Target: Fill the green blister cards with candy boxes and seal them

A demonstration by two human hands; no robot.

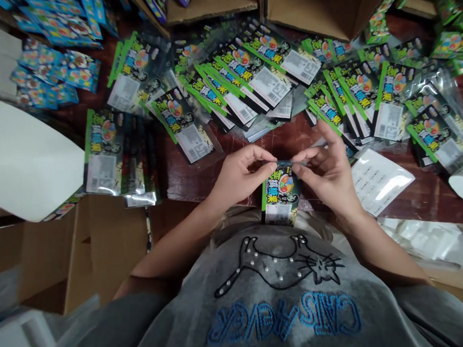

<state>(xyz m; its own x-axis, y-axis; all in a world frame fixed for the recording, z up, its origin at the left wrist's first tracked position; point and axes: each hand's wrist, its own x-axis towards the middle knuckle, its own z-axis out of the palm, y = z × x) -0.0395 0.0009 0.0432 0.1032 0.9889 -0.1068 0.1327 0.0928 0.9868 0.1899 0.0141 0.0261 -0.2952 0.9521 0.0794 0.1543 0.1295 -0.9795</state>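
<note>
Close to my body, a black and green printed candy packet (pixel 282 191) hangs upright at the table's front edge. My left hand (pixel 244 172) pinches its top edge at the left corner between thumb and fingers. At the right corner, my right hand (pixel 324 168) pinches the same edge, its index finger raised away. The packet's top edge is partly covered by my fingertips. Beyond my hands lies a single matching packet in a clear sleeve (pixel 184 124). To the right of my right hand is a white sheet of small printed labels (pixel 381 181).
Overlapping packets (pixel 245 74) spread across the dark red table (pixel 193 183), with more in a pile (pixel 363 94) at right. A stack (pixel 104 149) lies at left. Blue packets (pixel 59 68) fill the back left. Open cardboard boxes (pixel 308 14) stand behind; another box (pixel 103 247) is below left.
</note>
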